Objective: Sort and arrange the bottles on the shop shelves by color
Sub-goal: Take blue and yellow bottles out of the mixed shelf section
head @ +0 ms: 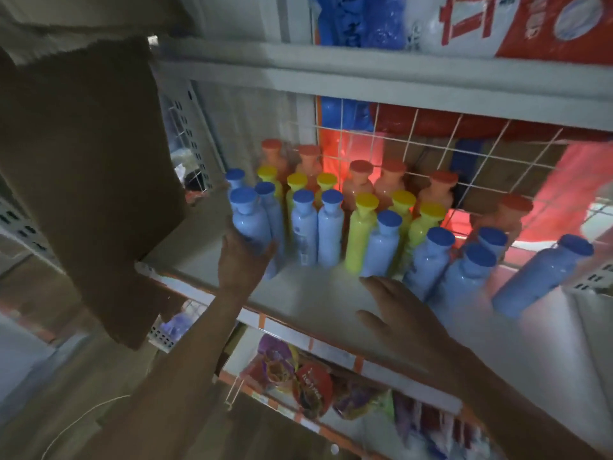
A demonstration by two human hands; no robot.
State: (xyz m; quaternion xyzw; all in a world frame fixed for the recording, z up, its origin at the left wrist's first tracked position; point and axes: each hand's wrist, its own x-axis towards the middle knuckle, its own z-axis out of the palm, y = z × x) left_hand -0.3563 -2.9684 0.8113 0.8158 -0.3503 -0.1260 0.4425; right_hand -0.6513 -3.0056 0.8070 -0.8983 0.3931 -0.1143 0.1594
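- One wide-angle camera, worn on the person's head, faces forward and down at a white shop shelf [308, 293] from close in.
- The frame is tilted: the shelf's front edge falls from mid-left to lower right.
- Both forearms enter from the bottom; the left hand [243, 260], on a blue bottle [248, 224], lies left of centre, the right hand [404, 313] right of it.
- An upper shelf [365, 74] crosses the top.

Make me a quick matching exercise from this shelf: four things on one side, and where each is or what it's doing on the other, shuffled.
1. left hand
2. right hand
3. orange bottles
4. yellow bottles

A. middle row
B. open, fingers spread over the shelf
C. back row, by the wire grid
D. gripping a blue bottle

Pairs: 1-D, 2-B, 3-C, 4-A
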